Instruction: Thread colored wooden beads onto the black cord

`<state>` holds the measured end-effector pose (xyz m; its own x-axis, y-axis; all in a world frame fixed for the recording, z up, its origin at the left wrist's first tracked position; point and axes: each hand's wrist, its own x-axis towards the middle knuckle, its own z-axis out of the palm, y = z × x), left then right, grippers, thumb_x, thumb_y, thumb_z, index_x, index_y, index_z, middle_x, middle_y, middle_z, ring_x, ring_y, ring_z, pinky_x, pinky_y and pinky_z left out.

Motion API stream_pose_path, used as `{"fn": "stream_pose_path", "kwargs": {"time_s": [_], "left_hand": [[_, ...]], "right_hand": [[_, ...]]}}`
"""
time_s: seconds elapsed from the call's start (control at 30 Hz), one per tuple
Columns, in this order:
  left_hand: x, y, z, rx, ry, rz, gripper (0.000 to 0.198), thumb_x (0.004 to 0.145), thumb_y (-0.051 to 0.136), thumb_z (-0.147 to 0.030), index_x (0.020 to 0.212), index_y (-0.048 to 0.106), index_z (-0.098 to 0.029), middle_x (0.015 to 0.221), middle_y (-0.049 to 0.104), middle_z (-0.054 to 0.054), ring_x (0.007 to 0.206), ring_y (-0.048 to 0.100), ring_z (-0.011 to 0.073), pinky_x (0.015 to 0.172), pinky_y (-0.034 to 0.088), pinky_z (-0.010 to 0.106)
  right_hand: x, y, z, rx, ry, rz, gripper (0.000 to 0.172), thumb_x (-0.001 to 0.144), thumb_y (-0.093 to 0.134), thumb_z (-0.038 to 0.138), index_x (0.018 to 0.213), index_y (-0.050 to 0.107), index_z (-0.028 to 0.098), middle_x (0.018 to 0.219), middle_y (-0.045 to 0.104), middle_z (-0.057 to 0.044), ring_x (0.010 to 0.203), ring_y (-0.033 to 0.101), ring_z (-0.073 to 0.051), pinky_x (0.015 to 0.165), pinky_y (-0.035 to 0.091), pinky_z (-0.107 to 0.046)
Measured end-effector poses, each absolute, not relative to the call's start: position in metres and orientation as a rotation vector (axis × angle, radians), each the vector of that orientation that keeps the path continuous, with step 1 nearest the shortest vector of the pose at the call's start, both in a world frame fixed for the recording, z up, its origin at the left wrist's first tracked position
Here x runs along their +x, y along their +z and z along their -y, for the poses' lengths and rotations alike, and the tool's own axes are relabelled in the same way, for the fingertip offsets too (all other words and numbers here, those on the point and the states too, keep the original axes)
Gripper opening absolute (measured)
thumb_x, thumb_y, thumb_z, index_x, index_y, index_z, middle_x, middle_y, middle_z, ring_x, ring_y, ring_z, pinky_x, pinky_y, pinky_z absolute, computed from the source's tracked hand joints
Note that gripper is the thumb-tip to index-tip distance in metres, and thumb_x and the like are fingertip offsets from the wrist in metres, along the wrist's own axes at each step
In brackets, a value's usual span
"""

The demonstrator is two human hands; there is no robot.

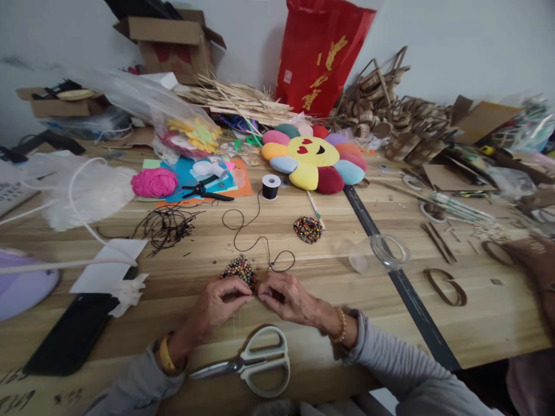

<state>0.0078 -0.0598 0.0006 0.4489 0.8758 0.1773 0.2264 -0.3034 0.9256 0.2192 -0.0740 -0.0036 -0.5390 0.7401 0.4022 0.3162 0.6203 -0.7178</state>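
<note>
My left hand (219, 305) and my right hand (288, 299) meet on the wooden table (303, 248), fingers pinched together at a small piece of multicoloured beadwork (240, 270). A thin black cord (249, 234) runs from between my fingers in loops up to a black spool (271, 186). A second beaded piece (308, 229) lies further out, to the right of the cord. What exactly my right fingers pinch is too small to make out. Large scissors (254, 363) lie just in front of my wrists.
A flower-shaped emoji cushion (313, 159), pink yarn ball (154, 182), black pliers (207, 192), loose black cord scraps (167, 225), a clear plastic cup (384, 253) on its side, a black phone (71, 335), a red bag (323, 55), cardboard boxes and woven wooden pieces (390, 110). Another person's arm (540, 271) at right.
</note>
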Motion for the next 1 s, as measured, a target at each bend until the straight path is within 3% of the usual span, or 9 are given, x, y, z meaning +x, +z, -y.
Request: {"fn": "stream_pose_path", "kwargs": {"time_s": [0.23,1.0], "left_hand": [[0.0075,-0.0038,0.0596,1.828,0.864,-0.953,0.015,0.080,0.068,-0.023,0.068,0.071,-0.016,0.069,0.074,0.005,0.064,0.068,0.0154,0.065,0.055,0.024],[0.0080,-0.0006,0.0600,1.799,0.804,-0.984,0.009,0.078,0.065,-0.017,0.071,0.072,-0.016,0.071,0.076,0.004,0.065,0.068,0.0152,0.065,0.055,0.022]], "right_hand": [[0.2188,-0.0033,0.0739,-0.825,0.754,2.144,0.012,0.096,0.049,0.018,0.085,0.054,0.017,0.074,0.058,-0.003,0.065,0.052,-0.012,0.060,0.044,-0.022],[0.2185,-0.0006,0.0740,-0.811,0.807,2.134,0.011,0.095,0.050,0.018,0.085,0.055,0.017,0.077,0.061,-0.004,0.067,0.053,-0.013,0.062,0.044,-0.023]]}}
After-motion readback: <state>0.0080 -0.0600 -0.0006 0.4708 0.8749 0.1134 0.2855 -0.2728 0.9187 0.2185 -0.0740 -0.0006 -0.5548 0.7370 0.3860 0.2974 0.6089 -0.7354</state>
